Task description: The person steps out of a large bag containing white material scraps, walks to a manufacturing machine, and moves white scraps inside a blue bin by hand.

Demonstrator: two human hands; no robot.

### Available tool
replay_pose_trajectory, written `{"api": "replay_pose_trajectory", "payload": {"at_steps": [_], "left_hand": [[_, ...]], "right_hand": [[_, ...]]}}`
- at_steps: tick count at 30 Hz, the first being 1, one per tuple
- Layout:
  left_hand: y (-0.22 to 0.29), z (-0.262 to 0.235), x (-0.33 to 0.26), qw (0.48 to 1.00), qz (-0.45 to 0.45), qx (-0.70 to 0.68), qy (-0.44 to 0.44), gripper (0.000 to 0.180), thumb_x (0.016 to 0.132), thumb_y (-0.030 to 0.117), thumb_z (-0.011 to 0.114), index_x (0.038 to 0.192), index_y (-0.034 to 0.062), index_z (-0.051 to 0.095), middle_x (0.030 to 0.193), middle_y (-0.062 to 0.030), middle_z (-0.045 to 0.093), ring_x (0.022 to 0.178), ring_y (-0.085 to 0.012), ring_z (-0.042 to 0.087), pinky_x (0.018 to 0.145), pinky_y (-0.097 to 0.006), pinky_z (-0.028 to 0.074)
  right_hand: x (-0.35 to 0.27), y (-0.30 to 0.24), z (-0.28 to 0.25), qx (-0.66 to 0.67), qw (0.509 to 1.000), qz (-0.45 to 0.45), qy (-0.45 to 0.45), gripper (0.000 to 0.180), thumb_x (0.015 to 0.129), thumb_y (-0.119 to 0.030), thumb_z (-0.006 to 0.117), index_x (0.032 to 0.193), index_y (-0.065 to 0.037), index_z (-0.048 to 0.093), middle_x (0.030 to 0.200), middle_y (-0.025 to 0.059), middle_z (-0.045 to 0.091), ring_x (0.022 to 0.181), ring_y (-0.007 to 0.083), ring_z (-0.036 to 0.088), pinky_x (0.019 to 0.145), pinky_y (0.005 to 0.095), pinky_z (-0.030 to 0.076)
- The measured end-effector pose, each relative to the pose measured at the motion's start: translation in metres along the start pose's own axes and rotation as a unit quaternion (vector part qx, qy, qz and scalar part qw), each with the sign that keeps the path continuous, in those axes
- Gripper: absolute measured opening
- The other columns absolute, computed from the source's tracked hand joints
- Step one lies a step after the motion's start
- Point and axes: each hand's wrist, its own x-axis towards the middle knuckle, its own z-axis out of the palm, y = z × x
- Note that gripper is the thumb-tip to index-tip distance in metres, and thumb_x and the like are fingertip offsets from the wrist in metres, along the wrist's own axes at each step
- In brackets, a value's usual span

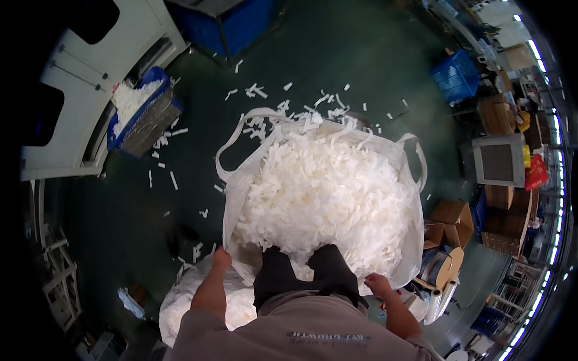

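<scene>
Ahead of the left hand and off to its left, a blue crate (147,129) is holding white scraps (129,105), while loose strips (173,180) are littering the green floor (120,234). The left hand (222,259) is curling at the near left rim of a large white bag (235,207); whether its fingers are grasping fabric cannot be told. Behind it, another white bag (241,307) is lying close. Ahead of and between the 2 hands, the large bag is brimming with white strips (325,186), the person's 2 dark-trousered legs (274,274) standing against the heap. The right hand (378,284) is closing loosely by the near right edge, its hold also unclear. To its right, cardboard boxes (451,213) are sitting open. Handling this well probably means gripping the rim firmly, pulling evenly with both hands and keeping a steady footing, lest strips be spilling over.
</scene>
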Motion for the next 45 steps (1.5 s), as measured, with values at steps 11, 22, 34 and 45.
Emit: {"api": "replay_pose_trajectory", "payload": {"at_steps": [11,22,34,45], "left_hand": [[-0.006,-0.026,-0.027,0.997,-0.046,0.022,-0.051,0.049,0.081,0.008,0.059,0.127,-0.0020,0.043,0.118,-0.0282,0.059,0.112,-0.0433,0.057,0.094,-0.046,0.047],[-0.030,-0.035,-0.036,0.981,-0.168,0.058,-0.084,0.050,0.083,0.021,0.062,0.125,0.0000,0.044,0.124,-0.0200,0.057,0.116,-0.0344,0.057,0.096,-0.042,0.047],[0.237,-0.095,0.029,0.965,0.177,0.055,0.184,0.068,0.068,0.014,0.073,0.128,0.0029,0.044,0.130,-0.0189,0.048,0.124,-0.0369,0.042,0.103,-0.049,0.037],[0.389,-0.100,0.134,0.937,0.003,0.336,-0.098,0.067,0.083,0.048,0.062,0.135,0.0101,0.046,0.123,-0.0136,0.061,0.122,-0.0304,0.053,0.107,-0.070,0.010]], "right_hand": [[-0.023,-0.006,-0.071,-0.150,0.980,-0.072,0.108,0.025,0.082,-0.024,0.061,0.096,-0.006,0.069,0.101,0.0152,0.068,0.095,0.0314,0.064,0.086,0.0376,0.051],[0.011,-0.027,-0.109,-0.095,0.990,-0.040,0.097,0.028,0.080,-0.032,0.065,0.093,-0.008,0.071,0.096,0.0148,0.070,0.096,0.0317,0.065,0.085,0.0381,0.051],[0.112,-0.084,-0.170,-0.028,0.978,-0.137,0.152,0.029,0.083,-0.024,0.059,0.104,-0.005,0.066,0.098,0.0168,0.068,0.094,0.0349,0.064,0.085,0.0416,0.051],[0.362,-0.126,-0.349,-0.189,0.930,-0.118,0.291,0.067,0.077,-0.017,0.059,0.140,-0.011,0.038,0.146,0.0096,0.039,0.137,0.0375,0.030,0.110,0.0521,0.027]]}}
